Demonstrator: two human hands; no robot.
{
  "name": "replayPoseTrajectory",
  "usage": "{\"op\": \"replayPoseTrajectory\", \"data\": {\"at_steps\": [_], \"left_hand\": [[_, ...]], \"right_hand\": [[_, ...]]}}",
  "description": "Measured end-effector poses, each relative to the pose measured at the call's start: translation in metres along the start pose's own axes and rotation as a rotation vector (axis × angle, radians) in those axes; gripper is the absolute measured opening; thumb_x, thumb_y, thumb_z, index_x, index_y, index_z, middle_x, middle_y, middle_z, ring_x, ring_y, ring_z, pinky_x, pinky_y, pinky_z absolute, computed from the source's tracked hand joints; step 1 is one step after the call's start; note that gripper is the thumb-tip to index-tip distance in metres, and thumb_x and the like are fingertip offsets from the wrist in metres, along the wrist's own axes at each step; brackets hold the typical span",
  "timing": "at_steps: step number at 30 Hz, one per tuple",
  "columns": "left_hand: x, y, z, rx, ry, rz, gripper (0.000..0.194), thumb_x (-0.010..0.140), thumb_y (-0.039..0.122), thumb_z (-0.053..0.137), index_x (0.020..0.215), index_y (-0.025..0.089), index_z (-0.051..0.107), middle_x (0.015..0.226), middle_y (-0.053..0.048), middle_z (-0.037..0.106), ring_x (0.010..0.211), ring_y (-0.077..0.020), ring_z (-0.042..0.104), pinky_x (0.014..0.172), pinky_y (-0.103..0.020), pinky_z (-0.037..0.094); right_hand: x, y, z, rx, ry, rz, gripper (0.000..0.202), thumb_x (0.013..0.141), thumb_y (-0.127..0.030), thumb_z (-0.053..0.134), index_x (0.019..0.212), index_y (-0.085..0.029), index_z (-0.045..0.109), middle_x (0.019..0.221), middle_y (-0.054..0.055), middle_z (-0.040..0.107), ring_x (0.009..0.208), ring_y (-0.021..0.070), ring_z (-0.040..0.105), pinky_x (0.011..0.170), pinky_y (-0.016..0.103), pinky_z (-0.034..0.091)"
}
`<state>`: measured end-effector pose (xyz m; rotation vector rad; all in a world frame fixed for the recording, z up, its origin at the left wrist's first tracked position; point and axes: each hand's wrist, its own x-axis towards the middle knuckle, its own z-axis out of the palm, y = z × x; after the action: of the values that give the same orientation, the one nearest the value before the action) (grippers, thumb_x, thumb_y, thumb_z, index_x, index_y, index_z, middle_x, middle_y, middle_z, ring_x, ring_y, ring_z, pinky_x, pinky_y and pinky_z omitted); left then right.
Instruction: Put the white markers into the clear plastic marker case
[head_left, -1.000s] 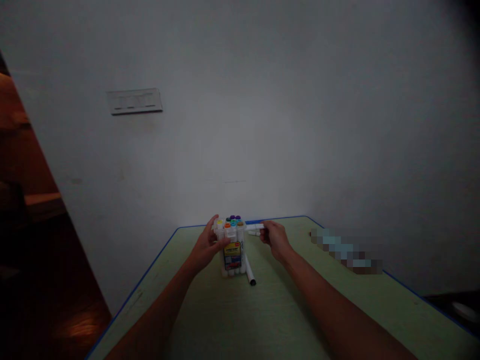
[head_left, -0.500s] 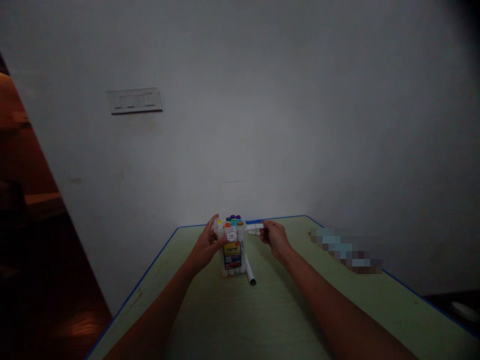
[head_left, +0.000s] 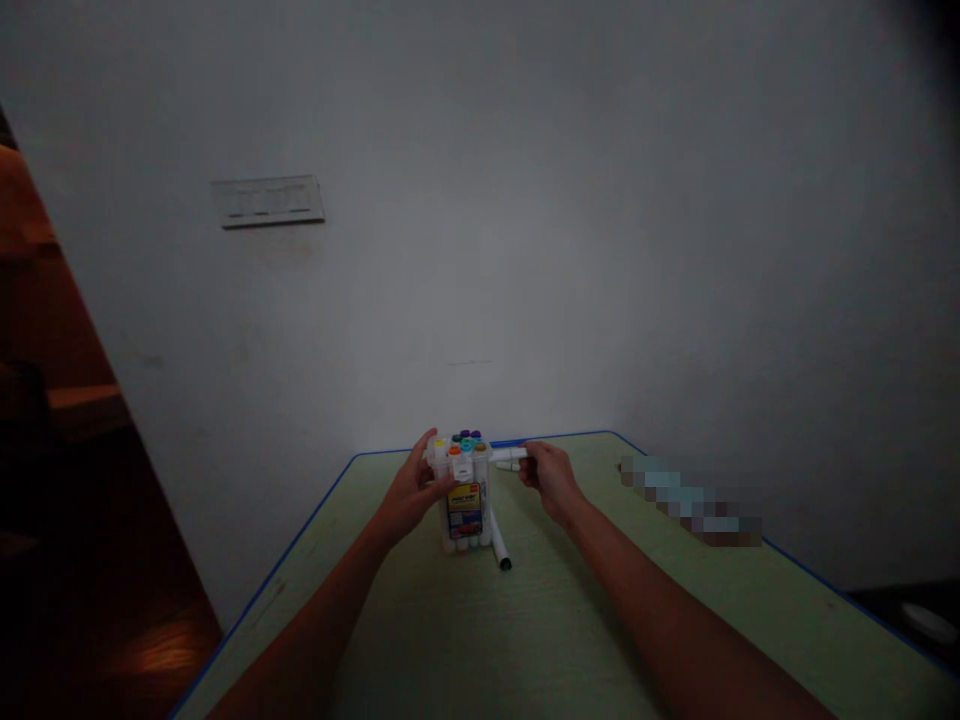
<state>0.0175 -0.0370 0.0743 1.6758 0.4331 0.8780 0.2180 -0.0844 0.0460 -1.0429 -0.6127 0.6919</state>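
A clear plastic marker case (head_left: 465,510) stands upright on the table, holding several white markers with coloured ends, among them yellow, orange, blue and purple. My left hand (head_left: 412,490) grips the case from its left side, thumb across the front near the label. In my right hand (head_left: 551,475), fingers closed, is a white marker (head_left: 510,454), held level with its left end by the case's upper right edge. A second white marker with a dark end (head_left: 501,548) lies on the table against the case's right side. Another white piece (head_left: 508,465) shows just below the held marker, partly hidden.
The pale green table (head_left: 450,640) has a blue edge and meets a grey wall (head_left: 480,250). On its right side lies a pixelated, blurred-out item (head_left: 690,500). A switch plate (head_left: 270,202) is on the wall at left. Beyond the table's left edge it is dark.
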Motion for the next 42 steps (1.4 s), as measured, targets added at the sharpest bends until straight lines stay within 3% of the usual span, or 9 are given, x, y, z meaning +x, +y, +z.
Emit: {"op": "replayPoseTrajectory", "data": {"at_steps": [31, 42], "left_hand": [[-0.0018, 0.0012, -0.0024, -0.037, -0.051, -0.061, 0.101, 0.06, 0.016, 0.069, 0.137, 0.023, 0.004, 0.125, -0.015, 0.046, 0.101, -0.0212, 0.055, 0.086, -0.036, 0.045], [-0.0011, -0.0012, -0.0048, -0.007, -0.051, -0.055, 0.099, 0.061, 0.018, 0.069, 0.137, 0.024, 0.005, 0.125, -0.014, 0.046, 0.101, -0.0215, 0.055, 0.086, -0.036, 0.046]], "right_hand": [[0.0011, 0.0004, 0.0009, 0.008, 0.012, 0.008, 0.009, 0.057, -0.025, 0.054, 0.058, -0.016, 0.051, 0.039, -0.007, 0.045, 0.032, 0.0066, 0.038, 0.032, 0.019, 0.025], [0.0004, -0.0002, 0.0012, 0.01, 0.011, 0.0, 0.009, 0.057, -0.025, 0.052, 0.058, -0.016, 0.051, 0.04, -0.007, 0.045, 0.032, 0.0064, 0.039, 0.032, 0.019, 0.025]]}}
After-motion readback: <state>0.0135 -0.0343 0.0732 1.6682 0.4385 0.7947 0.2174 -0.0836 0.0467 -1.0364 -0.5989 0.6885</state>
